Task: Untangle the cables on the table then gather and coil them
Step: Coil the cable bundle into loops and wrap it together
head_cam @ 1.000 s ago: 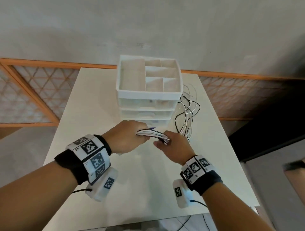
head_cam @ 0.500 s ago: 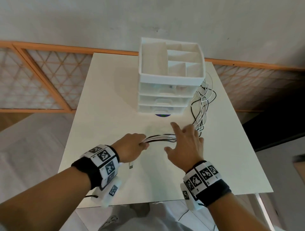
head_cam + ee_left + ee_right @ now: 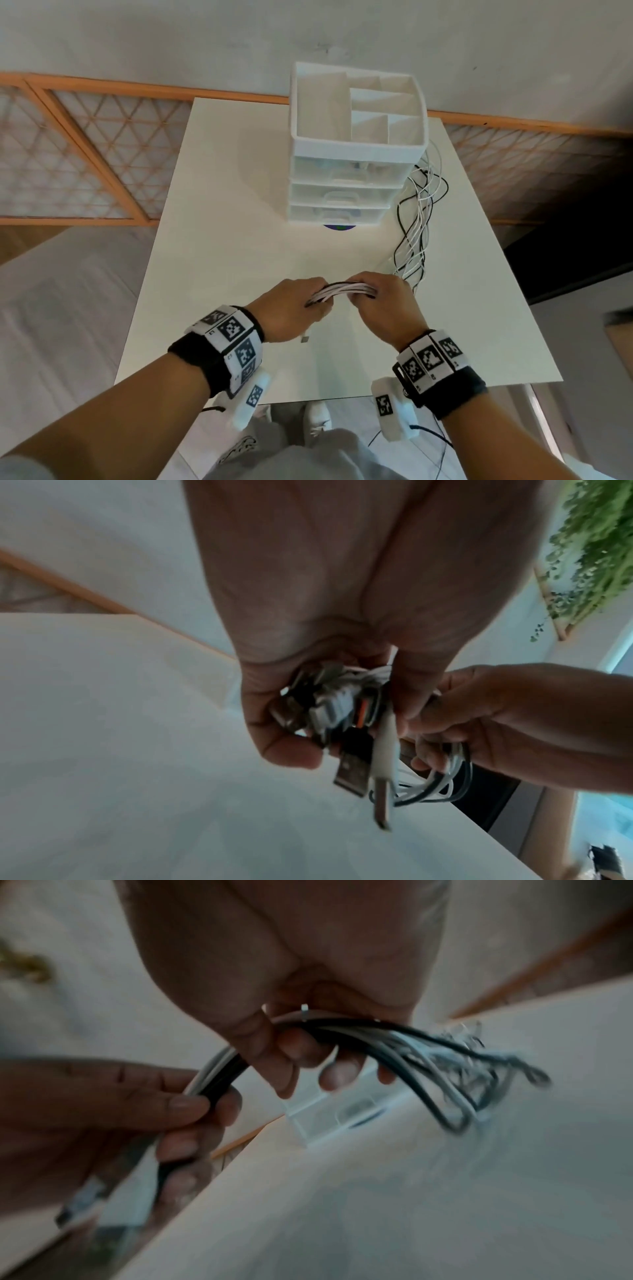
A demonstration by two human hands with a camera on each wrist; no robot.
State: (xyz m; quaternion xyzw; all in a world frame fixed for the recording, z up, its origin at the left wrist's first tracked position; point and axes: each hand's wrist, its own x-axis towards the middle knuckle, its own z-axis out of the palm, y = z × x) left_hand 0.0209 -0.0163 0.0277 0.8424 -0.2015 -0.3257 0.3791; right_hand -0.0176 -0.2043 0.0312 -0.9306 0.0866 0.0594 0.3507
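Both hands hold one bundle of black and white cables (image 3: 342,288) just above the near middle of the counter (image 3: 212,246): the left hand (image 3: 291,313) has its grip curled round the plug end, the right hand (image 3: 383,305) has its grip wrapped round the strands a little further along, and the rest trails away to the right in a loose heap (image 3: 416,222) beside the white drawer organiser (image 3: 356,150). The likeliest trouble, as I judge it, lies in that slack: the trailing strands cross one another and run close to the organiser's corner, so a quick pull to coil them may tighten a crossing into a knot or snag the box and drag it. The plugs are uneven too, so one may slip from the fist as loops are added. The left wrist view shows what the head view hides: a cluster of connectors in the palm, with a black USB plug (image 3: 352,773) and a white plug (image 3: 383,791) hanging below the fingers. The right wrist view shows fingers (image 3: 301,1047) folded under the strands, though the far tangle is blurred there.
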